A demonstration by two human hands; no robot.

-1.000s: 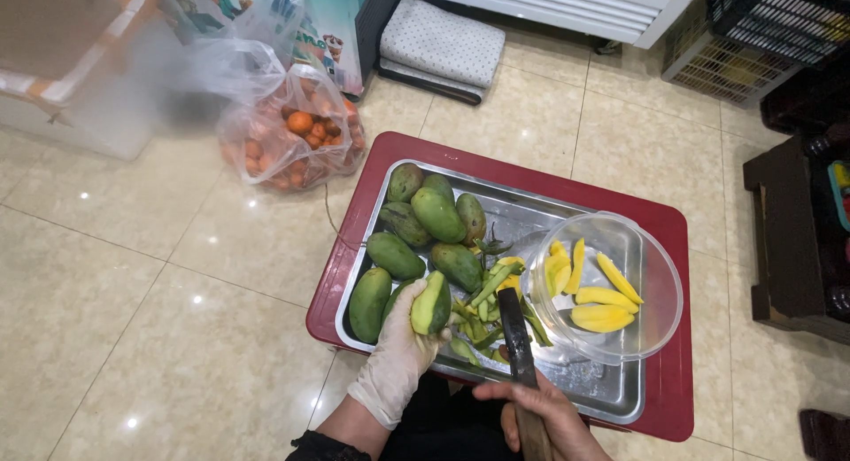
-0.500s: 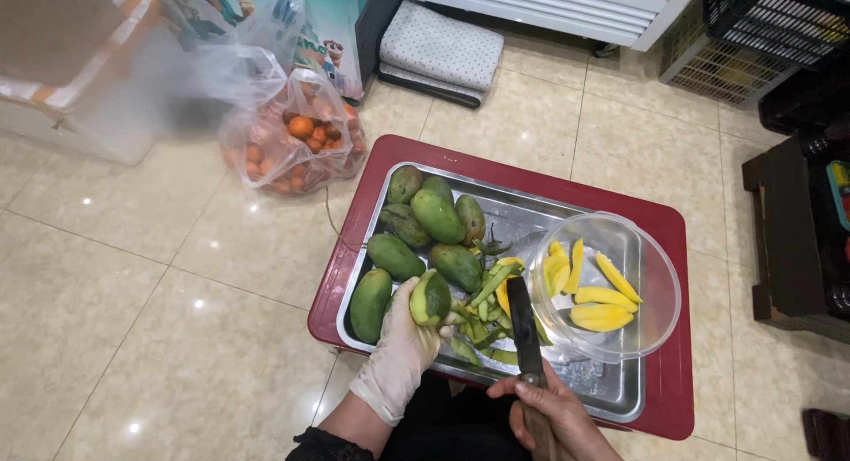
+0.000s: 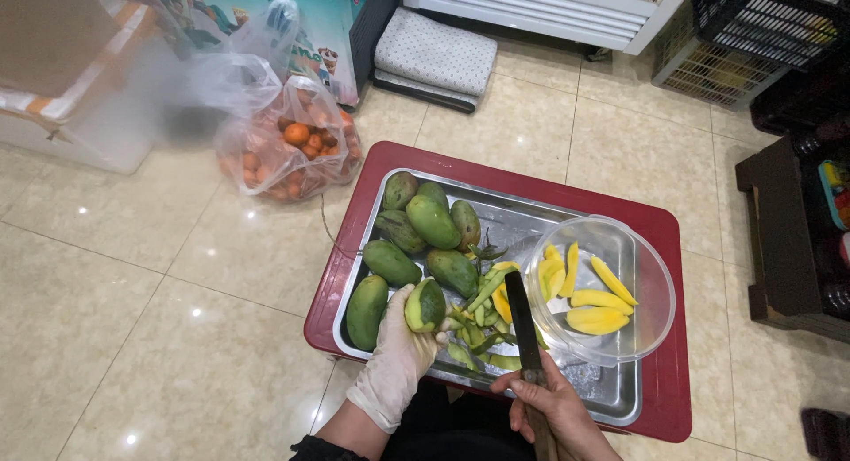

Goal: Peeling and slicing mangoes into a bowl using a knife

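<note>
Left hand: the left hand [image 3: 397, 359] wears a thin pale glove and its fingers are closed around a partly peeled mango [image 3: 426, 305], which it holds at the near edge of the metal tray [image 3: 518, 226].
Right hand: the right hand [image 3: 553, 412] is bare; its fingers are wrapped around the handle of a knife [image 3: 522, 324], and the dark blade points away from the person, over the peels.
Peels: a heap of green peel strips [image 3: 482, 324] lies in the middle of the tray, between the held mango and the bowl.
Whole mangoes: several green mangoes [image 3: 432, 220] lie in the left half of the tray, touching each other.
Bowl: a clear plastic bowl [image 3: 651, 275] stands at the right side of the tray, with yellow mango slices [image 3: 595, 319] inside.
Red tray: the metal tray rests on a red tray [image 3: 660, 226] on the tiled floor.
Bag: a clear plastic bag of small orange fruits [image 3: 288, 147] stands on the floor beyond the far left corner of the red tray.
</note>
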